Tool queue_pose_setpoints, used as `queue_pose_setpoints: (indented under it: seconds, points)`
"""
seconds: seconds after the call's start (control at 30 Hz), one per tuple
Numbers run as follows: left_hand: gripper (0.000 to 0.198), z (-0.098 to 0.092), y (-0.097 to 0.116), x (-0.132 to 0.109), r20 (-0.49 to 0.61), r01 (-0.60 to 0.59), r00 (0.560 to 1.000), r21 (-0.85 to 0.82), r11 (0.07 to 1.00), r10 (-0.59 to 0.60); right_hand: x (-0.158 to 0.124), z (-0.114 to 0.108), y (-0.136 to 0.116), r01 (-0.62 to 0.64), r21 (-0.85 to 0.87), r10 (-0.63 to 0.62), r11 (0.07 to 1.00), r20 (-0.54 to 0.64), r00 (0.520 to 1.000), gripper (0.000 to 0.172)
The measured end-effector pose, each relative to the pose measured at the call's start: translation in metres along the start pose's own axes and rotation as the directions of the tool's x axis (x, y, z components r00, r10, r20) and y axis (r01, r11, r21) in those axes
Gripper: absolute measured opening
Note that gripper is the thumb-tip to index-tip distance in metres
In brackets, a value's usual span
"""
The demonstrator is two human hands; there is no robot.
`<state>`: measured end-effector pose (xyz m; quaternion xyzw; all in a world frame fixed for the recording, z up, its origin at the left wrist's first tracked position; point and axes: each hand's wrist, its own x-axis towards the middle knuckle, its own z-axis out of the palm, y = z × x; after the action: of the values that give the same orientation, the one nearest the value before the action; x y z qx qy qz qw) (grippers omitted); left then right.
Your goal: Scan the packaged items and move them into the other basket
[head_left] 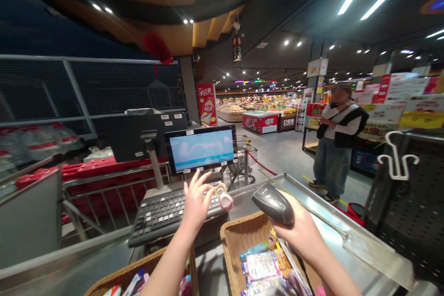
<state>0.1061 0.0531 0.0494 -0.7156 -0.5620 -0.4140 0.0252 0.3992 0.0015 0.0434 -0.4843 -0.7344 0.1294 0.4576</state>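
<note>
My right hand [302, 232] grips a dark grey barcode scanner [273, 203] above a wicker basket [231, 236] filled with several small packets. My left hand [196, 200] reaches forward with fingers spread, touching the till's black keyboard [163, 212] just below the lit touchscreen [201, 149]. A small pink item [224, 198] lies at the keyboard's right end, next to my left fingers. A second wicker basket [114, 277] with packets sits at the bottom left, under my left forearm.
A steel checkout counter [322, 208] runs away to the right. A person [336, 141] in a white top and dark vest stands beyond it. White plastic hooks [397, 159] hang on a black rack at right. Metal railings and red crates [93, 171] lie left.
</note>
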Motion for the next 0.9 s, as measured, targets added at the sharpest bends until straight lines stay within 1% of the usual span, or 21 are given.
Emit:
queue_pose_setpoints:
  seconds: [0.1, 0.2, 0.3, 0.4, 0.5, 0.6, 0.9]
  points:
    - [0.026, -0.008, -0.008, -0.003, -0.025, 0.041, 0.999, 0.014, 0.999, -0.04, 0.005, 0.014, -0.016, 0.056, 0.021, -0.056, 0.998, 0.021, 0.998, 0.048]
    - [0.025, -0.015, -0.017, -0.007, -0.052, 0.069, 0.996, 0.014, 0.998, -0.068, 0.004, 0.028, -0.035, 0.086, 0.046, -0.088, 0.995, 0.049, 0.995, 0.05]
    - [0.024, -0.025, -0.026, -0.013, -0.084, 0.075, 0.994, 0.016, 0.997, -0.073, -0.001, 0.038, -0.054, 0.11, 0.041, -0.114, 0.993, 0.12, 0.986, 0.047]
    - [0.024, -0.036, -0.034, -0.019, -0.108, 0.085, 0.991, 0.019, 0.996, -0.083, -0.008, 0.046, -0.069, 0.11, 0.027, -0.114, 0.994, 0.207, 0.972, 0.05]
    - [0.024, -0.047, -0.04, -0.025, -0.129, 0.107, 0.986, 0.018, 0.994, -0.104, -0.013, 0.053, -0.077, 0.109, 0.007, -0.107, 0.994, 0.258, 0.96, 0.051]
    - [0.025, -0.055, -0.045, -0.03, -0.143, 0.129, 0.982, 0.014, 0.992, -0.125, -0.016, 0.06, -0.082, 0.121, -0.014, -0.113, 0.993, 0.275, 0.955, 0.049]
    - [0.023, -0.066, -0.059, -0.043, -0.132, 0.132, 0.982, -0.014, 0.991, -0.133, -0.023, 0.073, -0.099, 0.161, -0.04, -0.141, 0.986, 0.312, 0.94, 0.054]
